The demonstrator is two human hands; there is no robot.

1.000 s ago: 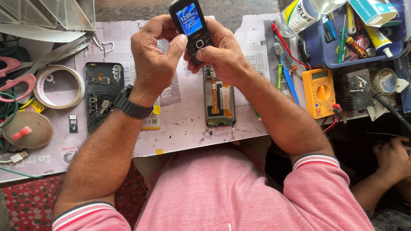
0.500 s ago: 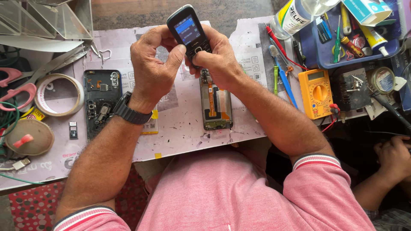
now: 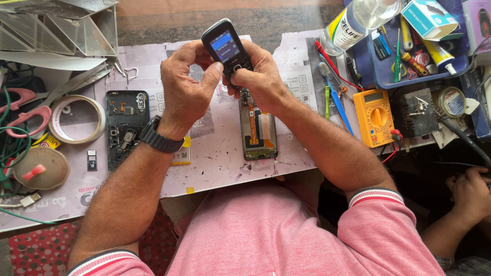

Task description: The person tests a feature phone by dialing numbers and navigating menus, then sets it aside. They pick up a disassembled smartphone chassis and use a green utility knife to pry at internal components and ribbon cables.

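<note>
Both hands hold a small black button phone (image 3: 226, 48) above the counter's (image 3: 215, 163) far edge: left hand (image 3: 188, 89) wraps it, right hand (image 3: 261, 76) pinches it.

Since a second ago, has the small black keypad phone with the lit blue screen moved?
Yes. The black keypad phone dropped slightly toward the opened phone on the mat, still gripped by both hands.

Left of desk (image 3: 215, 168): tape roll (image 3: 76, 119), opened phone body (image 3: 126, 128).
Centre: phone frame (image 3: 259, 130) under keypad phone (image 3: 226, 47).
Right: multimeter (image 3: 375, 117), tool tray (image 3: 409, 71).
</note>
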